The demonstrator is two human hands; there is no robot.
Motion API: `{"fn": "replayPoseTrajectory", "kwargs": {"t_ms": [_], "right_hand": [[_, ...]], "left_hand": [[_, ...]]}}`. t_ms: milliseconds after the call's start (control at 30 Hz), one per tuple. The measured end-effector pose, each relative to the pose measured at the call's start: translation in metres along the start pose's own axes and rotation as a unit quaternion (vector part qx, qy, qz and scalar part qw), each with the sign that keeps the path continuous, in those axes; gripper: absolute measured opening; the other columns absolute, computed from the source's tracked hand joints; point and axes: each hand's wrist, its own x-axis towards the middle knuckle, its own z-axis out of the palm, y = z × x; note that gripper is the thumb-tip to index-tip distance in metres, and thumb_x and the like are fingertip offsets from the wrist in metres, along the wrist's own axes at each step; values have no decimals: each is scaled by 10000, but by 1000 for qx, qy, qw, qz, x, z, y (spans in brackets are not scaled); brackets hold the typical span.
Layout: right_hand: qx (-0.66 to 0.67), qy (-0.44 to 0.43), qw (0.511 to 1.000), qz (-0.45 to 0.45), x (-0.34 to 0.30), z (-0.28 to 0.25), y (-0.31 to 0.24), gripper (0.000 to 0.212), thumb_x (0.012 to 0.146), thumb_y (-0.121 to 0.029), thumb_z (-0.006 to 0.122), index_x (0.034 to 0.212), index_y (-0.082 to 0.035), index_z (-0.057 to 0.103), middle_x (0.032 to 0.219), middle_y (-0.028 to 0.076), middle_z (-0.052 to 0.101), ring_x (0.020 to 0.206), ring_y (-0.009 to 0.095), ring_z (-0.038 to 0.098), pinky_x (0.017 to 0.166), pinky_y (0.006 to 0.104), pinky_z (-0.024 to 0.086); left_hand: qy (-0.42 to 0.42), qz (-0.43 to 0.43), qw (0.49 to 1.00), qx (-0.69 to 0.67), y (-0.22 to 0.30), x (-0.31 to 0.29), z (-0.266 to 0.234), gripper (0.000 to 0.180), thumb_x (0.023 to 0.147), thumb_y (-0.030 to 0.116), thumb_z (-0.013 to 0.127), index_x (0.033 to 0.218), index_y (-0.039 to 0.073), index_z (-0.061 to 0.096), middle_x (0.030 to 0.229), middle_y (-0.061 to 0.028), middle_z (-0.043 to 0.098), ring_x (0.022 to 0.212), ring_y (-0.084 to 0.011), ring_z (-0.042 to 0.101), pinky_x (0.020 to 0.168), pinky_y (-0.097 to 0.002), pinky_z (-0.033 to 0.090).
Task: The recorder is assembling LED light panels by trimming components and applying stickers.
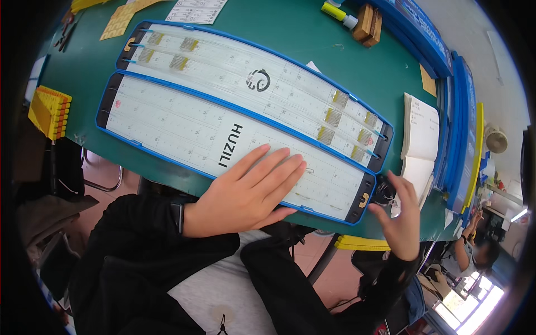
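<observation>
A long blue fishing rig case [167,92] lies opened out on the table, its two white halves side by side. My left hand [251,190] rests flat on the near half, fingers stretched out, close to a small hook lying on the panel. Thin lines with springy, yellowish coils [333,117] run along the far half, held at both ends. My right hand [403,218] is off the case's right end, thumb and fingers apart. Beside its fingertips sits a small black object [384,190], partly hidden; its kind I cannot make out.
The green table [268,33] carries an open notebook [420,128] at the right, wooden blocks [367,25] and a yellow marker [334,11] at the back. Yellow racks [51,113] stand at the left edge. Long blue boxes [460,134] line the right side. Another person [474,251] sits farther right.
</observation>
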Motion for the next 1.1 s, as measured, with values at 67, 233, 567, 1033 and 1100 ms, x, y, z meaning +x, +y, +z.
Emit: {"fn": "replayPoseTrajectory", "kwargs": {"t_ms": [67, 233, 567, 1033, 1100], "right_hand": [[16, 13, 1000, 19, -6, 9, 10, 684, 684, -74, 848, 1310, -43, 573, 1245, 142, 532, 1094, 274, 572, 931, 334, 467], [73, 126, 989, 5, -19, 16, 35, 665, 669, -41, 860, 1274, -12, 588, 1260, 117, 568, 1105, 234, 605, 959, 319, 474], [616, 200, 736, -198, 22, 35, -52, 488, 805, -6, 608, 1196, -33, 317, 1087, 202, 586, 1062, 316, 609, 965, 438, 483], [585, 178, 781, -125, 32, 84, -84, 253, 1043, -253, 411, 1000, -7, 366, 866, 253, 633, 850, 357, 686, 826, 439, 537], [584, 185, 782, -118, 32, 84, -84, 267, 1046, -266, 407, 984, -12, 359, 858, 252, 633, 836, 355, 691, 820, 434, 540]], "left_hand": [[8, -11, 1000, -10, -1, 0, 0, 649, 811, 402, 696, 1315, 13, 571, 1353, -109, 559, 1263, -300, 521, 1091, -447, 394], [-2, -11, 1000, -27, 6, 14, 3, 653, 772, 341, 739, 1310, 9, 576, 1349, -135, 563, 1250, -337, 534, 1056, -466, 428], [13, -26, 999, -26, 8, 7, 3, 666, 715, 179, 776, 1307, -33, 558, 1342, -191, 563, 1254, -413, 520, 1050, -488, 427], [30, -8, 999, -6, -12, -9, -3, 574, 777, 365, 757, 1209, 0, 658, 1279, -149, 635, 1190, -319, 610, 986, -399, 487], [26, -8, 1000, -4, -11, -9, -4, 569, 787, 374, 749, 1204, -3, 659, 1274, -146, 639, 1184, -316, 614, 986, -397, 487]]}}
